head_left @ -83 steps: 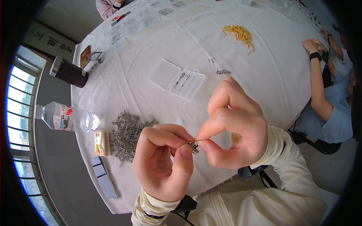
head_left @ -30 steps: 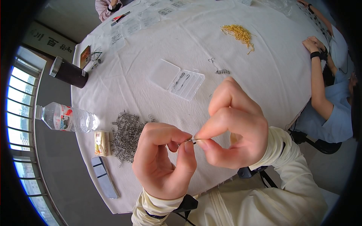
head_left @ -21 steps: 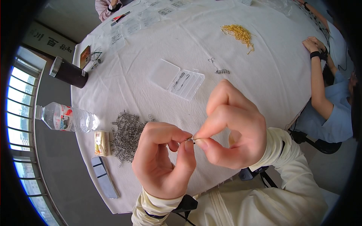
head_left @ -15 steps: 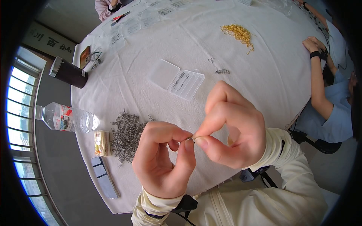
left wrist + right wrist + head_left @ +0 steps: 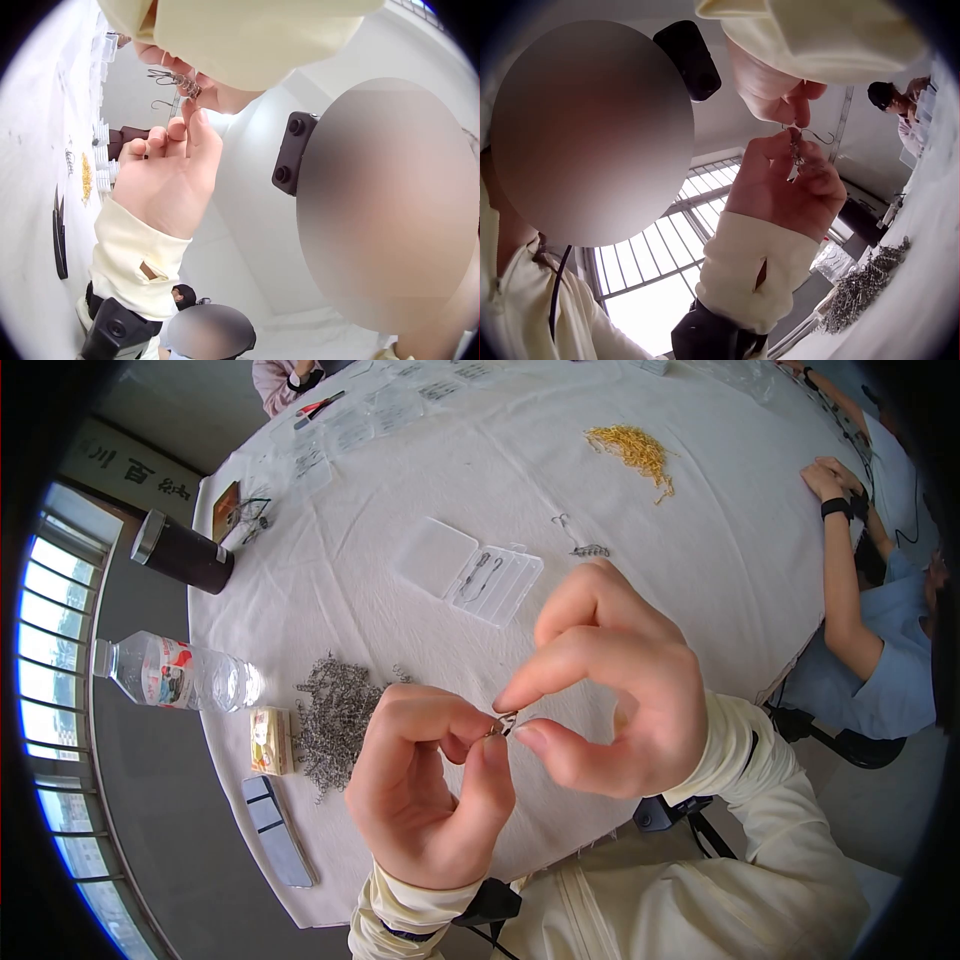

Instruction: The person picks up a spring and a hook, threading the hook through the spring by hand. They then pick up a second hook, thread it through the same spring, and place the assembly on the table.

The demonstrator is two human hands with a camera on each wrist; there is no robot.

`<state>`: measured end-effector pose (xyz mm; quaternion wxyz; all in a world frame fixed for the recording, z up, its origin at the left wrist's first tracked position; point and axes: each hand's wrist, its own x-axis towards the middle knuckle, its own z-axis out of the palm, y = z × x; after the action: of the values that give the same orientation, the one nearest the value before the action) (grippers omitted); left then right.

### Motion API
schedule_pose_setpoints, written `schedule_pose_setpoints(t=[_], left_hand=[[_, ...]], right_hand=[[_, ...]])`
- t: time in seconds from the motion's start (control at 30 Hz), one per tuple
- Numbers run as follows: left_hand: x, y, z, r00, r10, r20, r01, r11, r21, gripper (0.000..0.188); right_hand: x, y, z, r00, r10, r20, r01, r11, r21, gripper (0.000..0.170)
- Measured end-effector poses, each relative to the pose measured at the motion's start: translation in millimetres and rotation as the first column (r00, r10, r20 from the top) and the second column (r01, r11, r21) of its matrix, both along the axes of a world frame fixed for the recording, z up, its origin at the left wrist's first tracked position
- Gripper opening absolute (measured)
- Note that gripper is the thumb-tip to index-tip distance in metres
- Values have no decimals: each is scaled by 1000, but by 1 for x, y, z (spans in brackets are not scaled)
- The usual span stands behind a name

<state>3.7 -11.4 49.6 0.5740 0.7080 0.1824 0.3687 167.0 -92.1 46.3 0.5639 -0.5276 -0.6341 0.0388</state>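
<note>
Two hands share one small metal piece (image 5: 507, 721) low in the centre of the frame, and the work on it looks under way rather than finished. The left hand (image 5: 430, 790) pinches the piece between thumb and forefinger, while the right hand (image 5: 635, 700) has its thumb and forefinger slightly parted around the protruding end; whether those two fingertips grip it or only touch it, I cannot tell. The left wrist view shows a coil (image 5: 187, 86) in this cluster, and the right wrist view a curved hook (image 5: 826, 139) sticking out beside the fingertips, so some of the joining is probably done, though the join itself is too small to judge. Near the middle, the clear compartment case (image 5: 437, 558) lies open on the white tablecloth (image 5: 400, 490), with what look like two slender hooked pieces (image 5: 480, 578) in it. Another hooked piece with a coil (image 5: 590, 550) rests outside, to the upper right of the case. A large heap of grey coils (image 5: 335, 725) is at the lower left and a pile of small gold-coloured pieces (image 5: 635, 452) at the upper right. Against so few pieces in the case, those supplies suggest an early stage, with the held piece not yet set down.
</note>
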Motion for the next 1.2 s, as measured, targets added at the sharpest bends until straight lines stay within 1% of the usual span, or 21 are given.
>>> schedule_pose_setpoints(t=[0.03,0.1,0.13,0.2,0.37,0.43,0.53,0.6,0.63,0.7,0.73,0.8,1.03,1.1,1.2], left_hand=[[0,0,0,1000,-1,-9,1,1000,-3,18],[-1,1,1,1000,-7,-13,7,1000,-2,18],[-1,1,1,1000,-14,-17,14,1000,-1,18],[-1,2,0,1000,-6,-24,6,1000,-16,18],[-1,2,3,997,3,-79,-6,999,-49,17],[0,3,3,996,-5,-92,6,1000,9,17],[0,3,2,994,2,-113,0,1000,16,17],[0,3,3,993,0,-115,0,1000,4,17],[0,2,3,993,2,-115,-3,1000,-8,17],[1,2,5,993,2,-122,-4,1000,-15,17],[1,2,5,992,3,-128,-6,1000,-23,17],[0,2,4,992,-7,-122,1,999,-45,16],[0,0,6,994,-39,-98,25,990,-141,16],[0,0,5,995,-40,-94,26,990,-141,16],[0,0,5,995,-43,-91,28,988,-155,15]], right_hand=[[-1,0,0,1000,1,0,-1,1000,0,20],[-3,0,-1,999,-51,9,51,999,3,22],[-2,0,-1,999,-51,9,51,999,2,22],[-1,0,0,995,-47,87,45,999,18,23],[1,-1,1,992,-55,115,51,998,34,22],[1,-1,1,992,-51,119,47,998,31,22],[1,0,0,992,-34,118,30,999,37,19],[1,-1,0,998,13,64,-13,1000,-4,17],[1,-1,-1,998,12,64,-12,1000,-4,17],[-1,0,-3,999,45,-16,-46,999,-11,13],[-1,0,-4,999,45,-16,-45,999,-11,13],[-2,1,-5,995,70,-73,-72,997,-19,11],[-3,1,-8,985,108,-135,-113,993,-33,8],[-5,1,-10,975,118,-187,-126,992,-31,7],[-5,2,-11,972,127,-199,-134,991,-20,7]])
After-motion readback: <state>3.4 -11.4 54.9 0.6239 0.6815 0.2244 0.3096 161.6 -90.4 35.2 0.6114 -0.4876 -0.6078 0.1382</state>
